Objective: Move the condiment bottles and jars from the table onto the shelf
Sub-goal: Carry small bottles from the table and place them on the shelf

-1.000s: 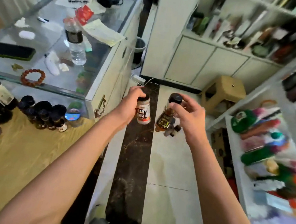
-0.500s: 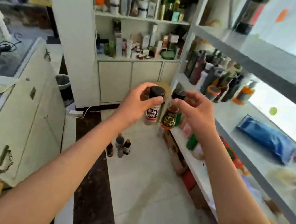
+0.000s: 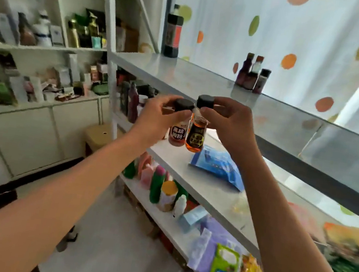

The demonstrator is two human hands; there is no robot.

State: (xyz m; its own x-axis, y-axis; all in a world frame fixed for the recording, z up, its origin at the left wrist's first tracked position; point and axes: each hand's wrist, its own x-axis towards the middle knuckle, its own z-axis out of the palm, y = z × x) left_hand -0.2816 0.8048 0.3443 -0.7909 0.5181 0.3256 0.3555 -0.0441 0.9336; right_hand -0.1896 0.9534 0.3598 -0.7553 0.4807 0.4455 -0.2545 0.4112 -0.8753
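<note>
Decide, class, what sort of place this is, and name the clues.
Probably a home storeroom or small shop stockroom: open metal shelving with sauce bottles, snack packets on the lower shelf, and a white cabinet crowded with assorted bottles and boxes.

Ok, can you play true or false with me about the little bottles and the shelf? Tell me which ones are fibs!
1. The left hand holds a bottle with a black cap. True.
2. The right hand is empty. False: it pinches the amber bottle by its black cap.
3. Both held bottles already stand on the upper shelf. False: they hang in the air in front of it.
4. Three small dark bottles stand together on the upper shelf. True.
5. A blue packet lies on the shelf below. True.
</note>
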